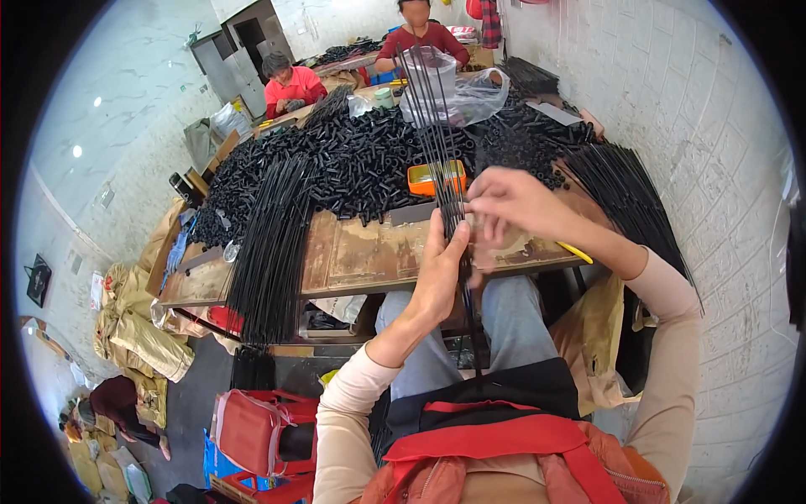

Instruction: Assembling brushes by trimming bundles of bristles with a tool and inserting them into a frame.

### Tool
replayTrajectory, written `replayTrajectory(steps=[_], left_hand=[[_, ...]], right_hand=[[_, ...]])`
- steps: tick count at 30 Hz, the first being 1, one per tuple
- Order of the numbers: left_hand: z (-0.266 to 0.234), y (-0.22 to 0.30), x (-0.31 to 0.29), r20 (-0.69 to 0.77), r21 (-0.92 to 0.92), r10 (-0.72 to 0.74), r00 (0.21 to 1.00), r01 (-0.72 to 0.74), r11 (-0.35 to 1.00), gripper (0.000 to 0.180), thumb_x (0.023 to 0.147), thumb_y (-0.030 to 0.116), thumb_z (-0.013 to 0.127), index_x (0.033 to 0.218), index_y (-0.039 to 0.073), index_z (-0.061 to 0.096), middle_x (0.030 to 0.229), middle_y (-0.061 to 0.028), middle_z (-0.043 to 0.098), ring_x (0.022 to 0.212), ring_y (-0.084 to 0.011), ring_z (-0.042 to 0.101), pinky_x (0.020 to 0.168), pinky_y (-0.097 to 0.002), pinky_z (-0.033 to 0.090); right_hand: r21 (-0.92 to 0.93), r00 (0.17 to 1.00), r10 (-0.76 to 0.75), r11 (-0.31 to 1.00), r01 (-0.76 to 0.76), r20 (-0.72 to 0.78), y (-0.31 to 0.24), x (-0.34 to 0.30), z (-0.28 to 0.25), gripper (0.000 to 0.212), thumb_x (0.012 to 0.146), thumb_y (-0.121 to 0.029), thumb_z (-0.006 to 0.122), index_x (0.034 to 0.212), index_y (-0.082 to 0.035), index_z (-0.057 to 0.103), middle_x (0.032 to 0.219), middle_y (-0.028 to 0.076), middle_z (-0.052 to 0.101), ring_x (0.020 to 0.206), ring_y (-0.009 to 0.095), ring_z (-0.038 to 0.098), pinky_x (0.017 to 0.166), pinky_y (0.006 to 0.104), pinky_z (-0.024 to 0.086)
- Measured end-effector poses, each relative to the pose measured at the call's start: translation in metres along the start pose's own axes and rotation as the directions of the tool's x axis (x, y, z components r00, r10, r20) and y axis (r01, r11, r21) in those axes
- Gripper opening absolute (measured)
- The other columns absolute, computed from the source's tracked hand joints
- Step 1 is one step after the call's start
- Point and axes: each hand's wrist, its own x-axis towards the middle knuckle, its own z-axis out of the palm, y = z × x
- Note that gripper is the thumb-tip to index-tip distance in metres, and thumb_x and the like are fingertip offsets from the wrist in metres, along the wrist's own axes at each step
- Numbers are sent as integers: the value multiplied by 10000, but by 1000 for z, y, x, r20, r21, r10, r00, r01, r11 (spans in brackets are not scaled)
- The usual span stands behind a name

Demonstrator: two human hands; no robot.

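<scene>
Rod pile, left: black rods [273, 227] in a heap, hanging over the table [357, 265] edge.
Tubes: short black tubes [361, 155], big heap on the table.
Left hand: [437, 273] closed round the held rods, thumb in front.
Held rods: [447, 186] near upright, running through the left grip, lower ends toward the lap; orange tray [418, 186] behind.
Handling: I judge them light, springy, maybe slippery, likely to fan apart; I'd grip the bunch around its middle.
Right hand: [516, 206] just right of the rods, fingers bent, blurred; I can't tell if it holds anything.
Rod pile, right: more rods [625, 189] beside the wall.
</scene>
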Motion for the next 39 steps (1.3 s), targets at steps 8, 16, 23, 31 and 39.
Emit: replayTrajectory(steps=[8, 16, 23, 31, 39], left_hand=[[-21, 17, -17, 107, -78, 28, 994, -20, 997, 307, 1061, 219, 389, 1357, 137, 398, 699, 36, 398, 514, -52, 313, 448, -203, 253], [-32, 31, -15, 214, -181, -73, 974, 113, 977, 449, 1058, 249, 352, 1337, -99, 408, 1286, -255, 543, 1210, -337, 557, 1042, -459, 453], [-28, 30, -7, 240, -160, -96, 966, 137, 978, 456, 1058, 260, 366, 1342, -93, 420, 1284, -248, 558, 1190, -320, 577, 1027, -434, 467], [-17, 32, 1, 207, -2, -79, 975, 81, 997, 380, 1026, 216, 488, 1272, -73, 520, 1172, -191, 642, 1076, -245, 651, 925, -349, 535], [-13, 28, -13, 108, 97, -101, 989, 91, 991, 330, 1033, 178, 452, 1255, -53, 527, 1155, -170, 651, 1045, -246, 665, 912, -357, 538]], right_hand=[[159, 940, -240, 946, 283, -244, -9, 78, -35, 410, 987, -367, 538, 1195, -14, 567, 990, 114, 656, 907, 176, 646, 806, 302, 512], [668, 976, -146, 744, 1, 160, -27, 95, 6, 419, 1030, -312, 449, 1256, 36, 506, 1197, 223, 617, 1120, 313, 627, 1005, 405, 495], [536, 975, -120, 844, 1, 187, -22, 56, 4, 405, 1021, -232, 476, 1294, 66, 483, 1247, 215, 592, 1192, 299, 584, 1038, 408, 467], [492, 957, -106, 869, -42, 269, -23, 44, -2, 392, 996, -174, 527, 1297, 75, 498, 1279, 216, 579, 1208, 279, 574, 1066, 387, 442], [525, 966, -99, 850, -43, 240, -19, 42, 4, 395, 997, -178, 524, 1295, 80, 496, 1261, 208, 589, 1184, 274, 592, 1043, 378, 464]])
